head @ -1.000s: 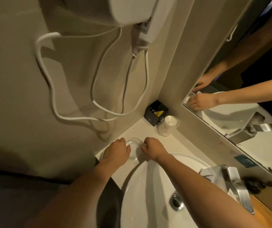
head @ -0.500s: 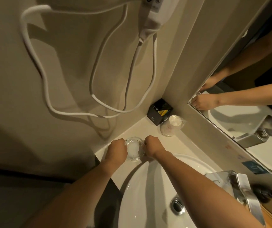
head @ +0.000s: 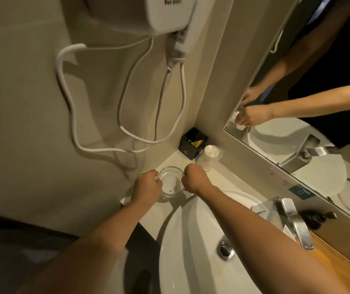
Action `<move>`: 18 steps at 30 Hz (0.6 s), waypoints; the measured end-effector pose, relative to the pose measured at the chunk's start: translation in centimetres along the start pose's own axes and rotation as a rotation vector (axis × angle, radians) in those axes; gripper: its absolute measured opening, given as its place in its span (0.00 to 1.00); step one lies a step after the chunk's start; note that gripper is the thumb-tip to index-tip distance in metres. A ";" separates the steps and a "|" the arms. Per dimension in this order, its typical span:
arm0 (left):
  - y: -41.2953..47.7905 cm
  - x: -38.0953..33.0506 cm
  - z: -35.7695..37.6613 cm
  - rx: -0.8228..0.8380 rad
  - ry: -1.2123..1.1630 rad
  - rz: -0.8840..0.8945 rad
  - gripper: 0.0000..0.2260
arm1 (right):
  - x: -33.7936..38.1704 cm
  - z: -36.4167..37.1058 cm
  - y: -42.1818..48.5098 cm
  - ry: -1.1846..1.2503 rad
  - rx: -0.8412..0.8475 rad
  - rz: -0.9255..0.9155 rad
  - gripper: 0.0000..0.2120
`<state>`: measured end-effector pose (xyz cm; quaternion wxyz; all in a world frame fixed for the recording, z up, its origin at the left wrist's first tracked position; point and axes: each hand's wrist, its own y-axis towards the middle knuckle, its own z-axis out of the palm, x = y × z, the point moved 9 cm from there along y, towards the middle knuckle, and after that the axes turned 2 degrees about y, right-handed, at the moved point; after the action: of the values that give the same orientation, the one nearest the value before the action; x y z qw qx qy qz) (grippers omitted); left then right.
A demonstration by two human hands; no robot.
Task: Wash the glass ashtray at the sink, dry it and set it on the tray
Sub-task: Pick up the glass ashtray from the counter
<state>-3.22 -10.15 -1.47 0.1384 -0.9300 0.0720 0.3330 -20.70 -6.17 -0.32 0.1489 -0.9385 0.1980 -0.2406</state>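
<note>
A pale wall [head: 32, 102] fills the left and far side, with a white wall-mounted hair dryer [head: 170, 13] at the top and its cord [head: 72, 115] looping down. A mirror [head: 309, 115] runs along the right, reflecting the person's arms. Near and right of centre sits the white sink [head: 191, 240], its drain [head: 225, 249] in the bowl and a chrome faucet [head: 292, 219] at its right. On the light countertop [head: 229, 177], in the far corner, stand a black box [head: 192, 143] and, just beside it, a wrapped cup [head: 210, 157]. The glass ashtray [head: 171, 184] is at the sink's far left rim, over the countertop. The left hand [head: 147, 187] and right hand [head: 194, 178] are curled closed on its opposite edges, gripping it between them.
</note>
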 end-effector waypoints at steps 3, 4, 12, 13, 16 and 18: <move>-1.3 -1.5 -0.7 0.046 -0.110 0.023 0.14 | -0.4 -2.6 -3.2 0.016 -0.066 0.044 0.14; -1.8 -2.0 -0.7 0.069 -0.142 0.030 0.14 | -0.8 -3.3 -4.4 0.029 -0.083 0.067 0.13; -6.8 -5.2 1.6 0.350 -0.312 0.104 0.12 | -5.3 -4.1 -14.8 0.197 -0.186 0.276 0.08; -7.5 -5.4 2.2 0.384 -0.327 0.110 0.12 | -6.0 -3.7 -16.1 0.217 -0.211 0.310 0.08; -9.6 -5.7 4.0 0.467 -0.320 0.160 0.13 | -7.9 -2.0 -20.0 0.293 -0.301 0.381 0.09; -10.9 -5.8 5.2 0.525 -0.315 0.169 0.13 | -9.2 -0.5 -22.4 0.426 -0.371 0.410 0.13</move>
<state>-8.35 2.03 0.61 0.3551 -0.7902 0.2103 0.4530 -21.62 17.46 4.89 -0.0237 -0.8190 0.4495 -0.3559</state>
